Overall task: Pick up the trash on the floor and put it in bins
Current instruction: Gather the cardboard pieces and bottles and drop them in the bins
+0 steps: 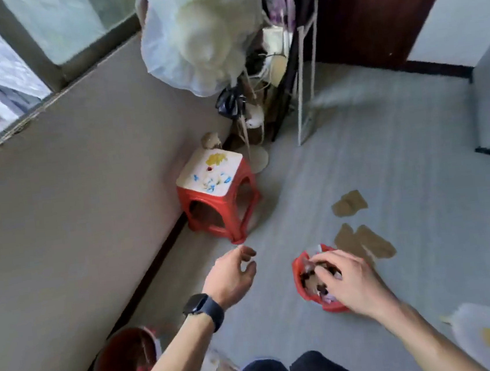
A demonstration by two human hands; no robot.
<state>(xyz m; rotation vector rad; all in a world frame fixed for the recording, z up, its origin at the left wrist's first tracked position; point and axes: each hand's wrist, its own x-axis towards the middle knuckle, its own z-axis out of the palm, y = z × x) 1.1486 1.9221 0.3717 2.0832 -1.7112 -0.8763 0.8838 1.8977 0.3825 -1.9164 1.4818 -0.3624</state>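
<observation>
Small red bin (pixel 297 273) on floor, full of scraps. Right hand (pixel 349 284) over it, fingers bent into contents; pinch unclear, blurred. Brown cardboard scraps (pixel 375 242) just beside. Left hand (pixel 232 274) loosely curled, empty. Red stool (pixel 219 197) at wall; red bucket (pixel 123 364) near left.

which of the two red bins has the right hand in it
The small red bin beside the brown scraps; the right hand reaches into it. The larger red bucket by the wall is untouched.

Brown scraps (pixel 375 242) lie just beside small red bin (pixel 297 270), part-filled w/ trash.
</observation>
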